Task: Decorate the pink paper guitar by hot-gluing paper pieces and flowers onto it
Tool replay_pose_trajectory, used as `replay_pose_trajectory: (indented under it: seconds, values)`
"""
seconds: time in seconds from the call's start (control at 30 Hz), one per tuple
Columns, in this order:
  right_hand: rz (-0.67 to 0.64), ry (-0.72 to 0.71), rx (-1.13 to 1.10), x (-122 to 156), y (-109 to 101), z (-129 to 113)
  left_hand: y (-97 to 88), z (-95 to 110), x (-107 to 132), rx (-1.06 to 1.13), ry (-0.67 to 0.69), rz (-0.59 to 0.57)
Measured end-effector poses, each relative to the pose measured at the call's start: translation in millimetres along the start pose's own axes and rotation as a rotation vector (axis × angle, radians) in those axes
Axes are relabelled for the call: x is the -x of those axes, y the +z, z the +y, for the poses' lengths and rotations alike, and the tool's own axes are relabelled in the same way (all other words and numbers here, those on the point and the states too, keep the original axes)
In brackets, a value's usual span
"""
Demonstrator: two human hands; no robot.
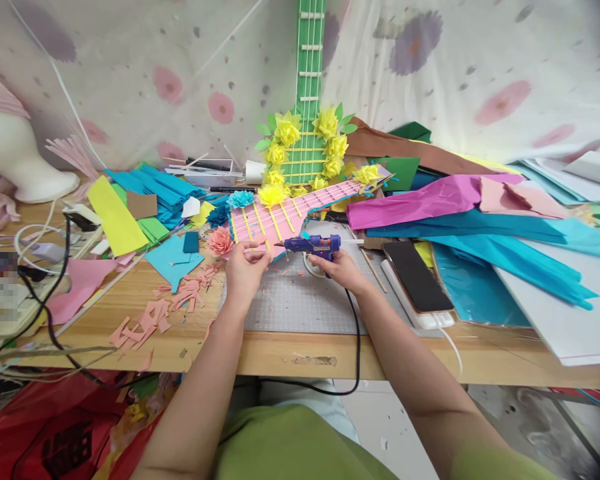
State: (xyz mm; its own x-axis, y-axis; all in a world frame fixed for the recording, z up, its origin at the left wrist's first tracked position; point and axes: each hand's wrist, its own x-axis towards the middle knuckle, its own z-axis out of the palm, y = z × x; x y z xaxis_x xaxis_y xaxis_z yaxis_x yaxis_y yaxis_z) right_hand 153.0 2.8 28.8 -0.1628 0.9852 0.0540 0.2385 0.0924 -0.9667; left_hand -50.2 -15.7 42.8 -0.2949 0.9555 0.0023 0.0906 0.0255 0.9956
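My right hand (pixel 341 272) grips a dark blue glue gun (pixel 314 244), its nozzle pointing left and a pale glue stick (pixel 353 241) jutting from its back. The fingers of my left hand (pixel 246 270) are pinched together close to the nozzle, and whatever lies between them is too small to make out. Just beyond both hands lies a pink paper guitar (pixel 265 223) with yellow bars and pale strings. A coral paper flower (pixel 221 241) and a light blue paper flower (pixel 241 199) sit at its left edge. Behind it stands a green guitar neck (pixel 307 87) trimmed with yellow paper flowers (pixel 287 128).
A grey cutting mat (pixel 300 313) lies under the work. Coral paper scraps (pixel 145 323) and a power strip (pixel 10 313) are at left. To the right are a phone (pixel 416 275), magenta crepe paper (pixel 420 200) and blue crepe paper (pixel 525 263). The gun's black cord (pixel 356 347) hangs over the table edge.
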Motion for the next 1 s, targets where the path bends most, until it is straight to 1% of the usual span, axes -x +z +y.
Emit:
replay_pose_trajectory:
  seconds: [0.1, 0.17, 0.2, 0.27, 0.33, 0.4, 0.47, 0.57, 0.63, 0.7, 0.77, 0.8, 0.87, 0.93, 0.97, 1.0]
  values:
    - [0.011, 0.029, -0.07, -0.7, -3.7, 1.4, 0.7, 1.0, 0.2, 0.039, -0.018, 0.001]
    - [0.068, 0.011, -0.128, -2.5, -9.7, 3.2, 0.4, 2.1, 0.0, 0.086, -0.043, 0.003]
    - [0.121, -0.001, -0.15, -4.2, -14.1, 5.0, -0.2, 2.4, -0.3, 0.106, -0.056, 0.008]
    - [0.275, -0.003, -0.141, -8.6, -24.7, 11.8, -2.1, 2.4, -1.4, 0.127, -0.07, 0.019]
    - [0.449, 0.033, -0.044, -13.8, -36.2, 21.8, -5.3, 1.6, -3.0, 0.13, -0.065, 0.031]
    - [0.563, 0.09, 0.114, -18.2, -45.6, 31.8, -9.3, 1.1, -4.6, 0.129, -0.053, 0.041]
    - [0.587, 0.148, 0.277, -21.1, -50.4, 38.0, -13.9, 1.6, -6.0, 0.133, -0.044, 0.057]
    - [0.53, 0.231, 0.47, -23.0, -48.6, 38.7, -21.7, 4.1, -7.2, 0.133, -0.029, 0.071]
    - [0.492, 0.268, 0.551, -23.8, -44.5, 37.1, -26.9, 5.4, -7.8, 0.105, -0.019, 0.069]
    - [0.49, 0.27, 0.57, -23.9, -41.6, 36.5, -32.0, 5.4, -8.7, 0.06, -0.006, 0.068]
    - [0.541, 0.2, 0.514, -22.6, -42.0, 35.8, -37.0, 4.6, -10.7, 0.009, 0.012, 0.066]
    - [0.597, 0.132, 0.472, -21.2, -43.6, 34.3, -39.6, 4.3, -12.1, -0.023, 0.028, 0.057]
    - [0.758, -0.053, 0.424, -16.6, -48.1, 26.4, -44.9, 5.0, -15.3, -0.105, 0.073, 0.011]
    - [0.932, -0.236, 0.464, -11.1, -51.0, 10.6, -49.9, 8.7, -18.4, -0.203, 0.134, -0.063]
    - [0.985, -0.312, 0.51, -8.8, -50.2, 0.1, -52.0, 11.6, -19.6, -0.254, 0.164, -0.101]
    - [1.001, -0.369, 0.55, -7.2, -47.2, -11.4, -53.8, 15.2, -20.5, -0.308, 0.191, -0.136]
